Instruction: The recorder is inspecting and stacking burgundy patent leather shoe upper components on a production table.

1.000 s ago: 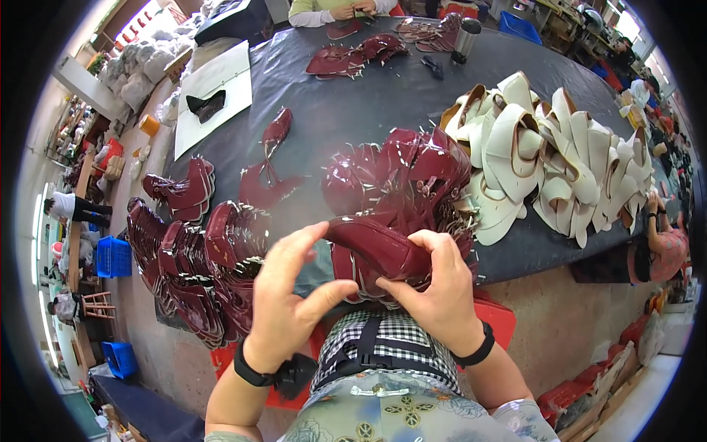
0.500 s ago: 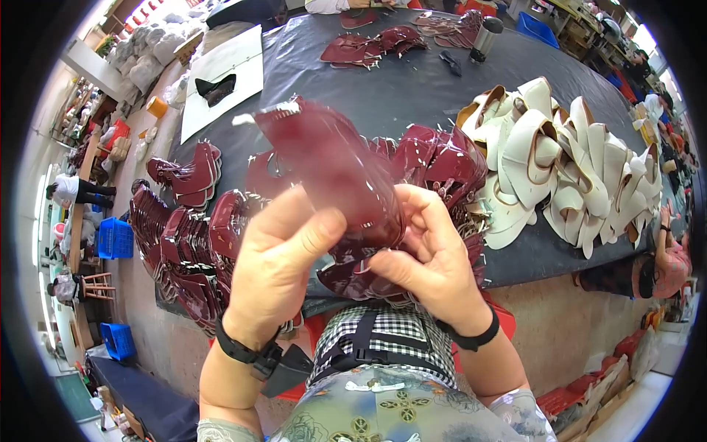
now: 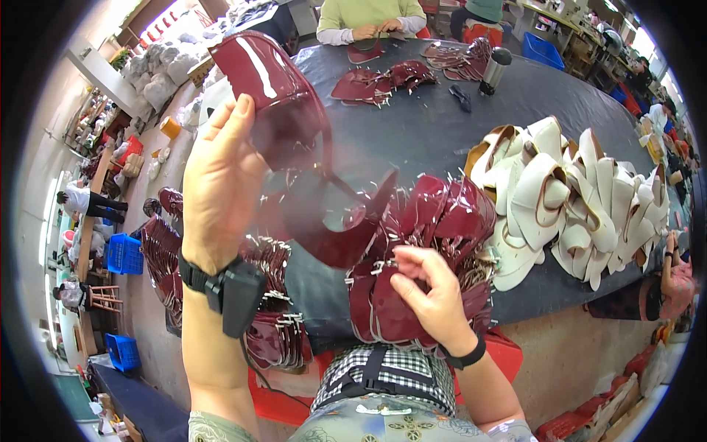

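My left hand (image 3: 224, 173) is raised at the left, its fingers pinching the edge of a glossy burgundy shoe upper (image 3: 274, 88). More burgundy upper (image 3: 331, 243), smeared by motion, shows below it; I cannot tell whether the two are joined. Low on the right, my right hand (image 3: 431, 291) has its thumb and fingers apart, holding nothing. It is over a stack of burgundy uppers (image 3: 383, 306) with pale thread ends, at the table's near edge. Whether its fingertips touch the stack is unclear.
More burgundy stacks (image 3: 276, 339) lie near the left edge of the dark-covered table (image 3: 412, 125). A heap of white shoe uppers (image 3: 545, 199) fills the right side. At the far side are a dark bottle (image 3: 496, 70), small burgundy piles (image 3: 383, 82) and a co-worker's hands (image 3: 377, 29).
My left hand has lifted up and left with a burgundy upper. My right hand has parted from it and moved down over the near stack. The view has tilted up, showing the co-worker opposite.
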A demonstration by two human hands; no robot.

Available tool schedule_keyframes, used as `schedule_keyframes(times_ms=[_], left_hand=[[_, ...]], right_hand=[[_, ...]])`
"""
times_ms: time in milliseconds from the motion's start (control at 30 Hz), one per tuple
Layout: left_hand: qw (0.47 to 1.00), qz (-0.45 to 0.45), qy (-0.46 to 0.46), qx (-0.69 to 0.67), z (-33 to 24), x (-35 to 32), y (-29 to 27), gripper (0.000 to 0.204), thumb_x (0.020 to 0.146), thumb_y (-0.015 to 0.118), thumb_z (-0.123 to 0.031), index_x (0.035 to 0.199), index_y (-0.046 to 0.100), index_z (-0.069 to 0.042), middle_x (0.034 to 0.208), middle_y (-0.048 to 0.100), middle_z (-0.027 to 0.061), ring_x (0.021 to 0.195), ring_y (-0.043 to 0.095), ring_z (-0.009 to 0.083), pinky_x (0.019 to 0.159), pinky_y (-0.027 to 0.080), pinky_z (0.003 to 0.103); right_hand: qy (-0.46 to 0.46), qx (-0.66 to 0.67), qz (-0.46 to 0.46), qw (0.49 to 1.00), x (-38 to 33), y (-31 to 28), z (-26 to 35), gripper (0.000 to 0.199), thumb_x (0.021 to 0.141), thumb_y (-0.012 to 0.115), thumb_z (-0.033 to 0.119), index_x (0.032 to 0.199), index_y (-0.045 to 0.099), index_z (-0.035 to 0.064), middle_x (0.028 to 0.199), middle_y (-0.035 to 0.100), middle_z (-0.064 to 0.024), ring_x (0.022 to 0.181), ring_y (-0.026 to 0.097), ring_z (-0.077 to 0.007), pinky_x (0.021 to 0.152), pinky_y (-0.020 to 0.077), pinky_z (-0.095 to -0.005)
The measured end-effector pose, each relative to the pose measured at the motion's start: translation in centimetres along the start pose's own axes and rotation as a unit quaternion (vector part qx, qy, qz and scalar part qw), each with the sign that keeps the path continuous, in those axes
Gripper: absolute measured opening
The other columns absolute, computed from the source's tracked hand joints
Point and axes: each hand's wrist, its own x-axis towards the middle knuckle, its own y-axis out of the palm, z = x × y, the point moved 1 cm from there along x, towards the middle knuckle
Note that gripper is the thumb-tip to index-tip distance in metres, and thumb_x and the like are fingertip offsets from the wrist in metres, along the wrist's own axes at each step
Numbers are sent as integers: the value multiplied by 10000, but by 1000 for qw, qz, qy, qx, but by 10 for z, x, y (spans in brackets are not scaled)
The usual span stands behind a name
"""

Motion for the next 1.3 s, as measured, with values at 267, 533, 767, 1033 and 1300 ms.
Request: schedule_keyframes(times_ms=[267,533,767,1033,1300], left_hand=[[990,-13,-25,140,29,73,-64,241,1016,749,-176,1210,740,-33,1109,755,8,997,667,69,852,500,227],[968,-12,-188,166,57,106,-151,315,1007,738,-212,1267,724,-36,1168,761,23,1077,682,113,1007,501,299],[916,-65,-303,253,171,146,-231,192,1046,697,-194,1178,751,-65,1038,774,-21,892,704,72,857,559,255],[870,-65,-327,362,251,176,-280,298,1102,612,-232,1285,720,-22,1101,767,3,975,691,82,910,532,260],[706,-123,-121,687,260,184,-305,563,1015,665,-335,1495,570,-57,1186,694,204,1114,688,342,981,537,424]], right_hand=[[97,-23,134,986,-15,14,-28,257,972,739,90,1213,712,4,1085,718,-120,950,755,-201,817,605,-324],[159,-27,164,973,-7,27,-50,239,959,746,118,1175,731,17,1026,741,-119,948,750,-252,825,592,-356],[219,-49,134,965,5,27,-56,247,928,793,73,1168,753,29,1059,754,-90,892,751,-183,801,602,-299],[195,-80,103,972,17,31,-49,203,948,730,67,1145,729,19,1047,728,-148,953,721,-312,831,566,-372],[214,-80,98,969,27,36,-47,187,946,729,58,1131,740,32,1030,733,-152,955,721,-327,825,565,-377]])
